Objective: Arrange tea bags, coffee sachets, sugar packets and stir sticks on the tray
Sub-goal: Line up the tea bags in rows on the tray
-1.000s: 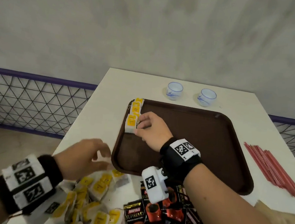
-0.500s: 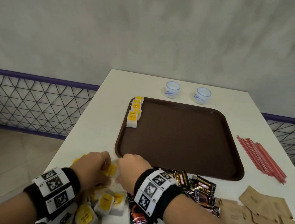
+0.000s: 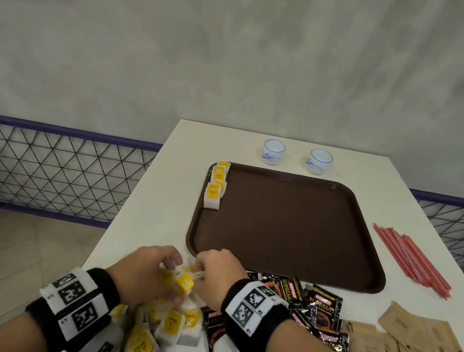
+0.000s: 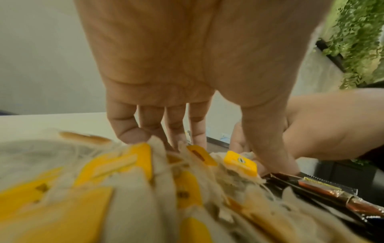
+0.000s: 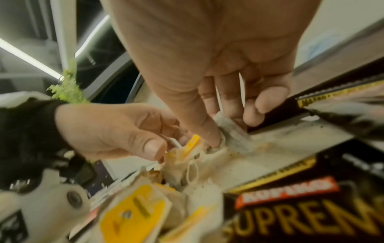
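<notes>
Since 1.0 s ago, the right hand (image 3: 218,275) has been withdrawn from the row of white tea bags with yellow tags (image 3: 215,184) at the far-left edge of the brown rectangular plastic tray (image 3: 290,228) and brought down to the loose pile of tea bags (image 3: 167,324) at the near edge of the white table (image 3: 149,210), where it is joined by the left hand (image 3: 146,273). From this it is judged that 1 placement is complete and the next pick is under way. In the right wrist view, 1 greyish tea bag (image 5: 232,131) is pinched between the thumb and fingers of the right hand. In the same view, the left hand's thumb and fingers are curled together on what appears to be a tea bag string; what exactly is held cannot be told. The 2 hands are almost touching above the pile. The tray holds only the short row of tea bags; the exact count cannot be told, and the remaining surface is bare. Still off the tray are the black coffee sachets (image 3: 317,304), the brown paper sugar packets (image 3: 417,349) and the bundle of red stir sticks (image 3: 411,261). Beyond the tray stand 2 small white cups with blue markings (image 3: 297,155).
</notes>
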The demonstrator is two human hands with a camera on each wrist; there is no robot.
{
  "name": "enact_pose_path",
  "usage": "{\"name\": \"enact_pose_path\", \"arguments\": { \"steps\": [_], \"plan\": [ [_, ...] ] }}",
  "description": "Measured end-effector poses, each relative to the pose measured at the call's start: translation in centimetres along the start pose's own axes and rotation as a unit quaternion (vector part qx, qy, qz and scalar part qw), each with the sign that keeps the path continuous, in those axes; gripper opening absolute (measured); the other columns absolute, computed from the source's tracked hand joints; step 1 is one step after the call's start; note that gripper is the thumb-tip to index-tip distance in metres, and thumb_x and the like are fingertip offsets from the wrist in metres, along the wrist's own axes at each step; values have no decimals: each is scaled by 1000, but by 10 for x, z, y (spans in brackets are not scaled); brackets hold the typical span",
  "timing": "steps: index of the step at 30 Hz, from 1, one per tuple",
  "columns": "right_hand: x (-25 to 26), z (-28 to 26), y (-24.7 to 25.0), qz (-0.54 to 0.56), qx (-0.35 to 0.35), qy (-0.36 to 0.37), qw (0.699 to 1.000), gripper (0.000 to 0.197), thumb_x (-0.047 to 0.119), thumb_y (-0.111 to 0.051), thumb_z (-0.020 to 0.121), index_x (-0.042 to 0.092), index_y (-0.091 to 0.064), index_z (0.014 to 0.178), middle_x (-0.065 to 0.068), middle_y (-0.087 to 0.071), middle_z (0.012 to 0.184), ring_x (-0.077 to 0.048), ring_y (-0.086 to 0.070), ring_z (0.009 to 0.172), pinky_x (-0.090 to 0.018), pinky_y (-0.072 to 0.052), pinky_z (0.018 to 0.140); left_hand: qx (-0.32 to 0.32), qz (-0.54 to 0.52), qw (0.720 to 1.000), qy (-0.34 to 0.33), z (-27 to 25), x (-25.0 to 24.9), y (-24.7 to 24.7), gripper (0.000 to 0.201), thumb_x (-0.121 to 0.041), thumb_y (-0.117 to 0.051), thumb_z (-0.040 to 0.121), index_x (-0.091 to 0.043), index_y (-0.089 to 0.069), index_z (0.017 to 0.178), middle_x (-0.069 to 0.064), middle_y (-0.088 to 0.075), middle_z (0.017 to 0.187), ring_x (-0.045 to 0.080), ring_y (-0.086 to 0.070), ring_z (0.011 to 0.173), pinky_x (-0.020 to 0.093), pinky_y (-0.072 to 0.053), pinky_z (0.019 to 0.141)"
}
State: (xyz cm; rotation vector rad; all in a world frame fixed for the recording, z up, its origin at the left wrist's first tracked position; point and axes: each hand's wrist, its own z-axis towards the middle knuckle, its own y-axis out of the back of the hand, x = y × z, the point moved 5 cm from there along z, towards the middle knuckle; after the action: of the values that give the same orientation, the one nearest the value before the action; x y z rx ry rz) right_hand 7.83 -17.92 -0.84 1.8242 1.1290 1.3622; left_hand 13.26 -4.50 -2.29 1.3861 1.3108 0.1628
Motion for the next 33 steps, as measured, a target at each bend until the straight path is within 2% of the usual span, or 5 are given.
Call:
{"name": "enact_pose_path", "arguments": {
  "steps": [5, 11, 16, 26, 33],
  "plan": [
    [-14, 1, 5, 183, -59, -13, 981, 19, 19, -64, 79, 28, -55, 64, 11, -58, 71, -11, -57, 74, -23, -48, 69, -47, -45, 997, -51, -8, -10, 8, 50, -47, -84, 53, -39, -54, 92, -13, -64, 93, 3, -59, 85, 16, -47, 71],
    [-21, 2, 12, 291, -103, 5, 951, 9, 19, -70, 77, 25, -63, 77, 4, -64, 76, -16, -62, 72, -30, -53, 63, -109, -187, 973, -85, -8, -23, 23, 33, -22, -79, 74, -37, -56, 91, -2, -72, 78, 8, -64, 74, 19, -46, 73],
    [-26, 6, 22, 488, -75, 5, 869, 20, -4, -73, 78, 11, -60, 79, -12, -62, 77, -20, -66, 59, -26, -53, 51, -105, -329, 933, -96, 3, -36, 42, 24, -16, -79, 65, -17, -67, 85, 4, -66, 73, 12, -60, 65, 19, -51, 65],
    [-72, 26, 49, 561, -160, -68, 809, 23, -8, -62, 86, 8, -60, 102, -25, -62, 90, -27, -68, 81, -29, -57, 61, -12, -100, 986, -136, 52, -58, 81, 25, -5, -63, 87, -29, -66, 82, -19, -63, 70, 9, -48, 60, 18, -43, 66],
    [-84, 62, 50, 463, -161, -129, 862, 12, 2, -63, 89, 13, -64, 89, -17, -69, 98, -24, -68, 84, -31, -58, 69, 22, 27, 994, -107, 134, -55, 63, 44, 4, -57, 84, -34, -54, 106, -7, -60, 92, 14, -55, 91, 27, -46, 87]
  ]
}}
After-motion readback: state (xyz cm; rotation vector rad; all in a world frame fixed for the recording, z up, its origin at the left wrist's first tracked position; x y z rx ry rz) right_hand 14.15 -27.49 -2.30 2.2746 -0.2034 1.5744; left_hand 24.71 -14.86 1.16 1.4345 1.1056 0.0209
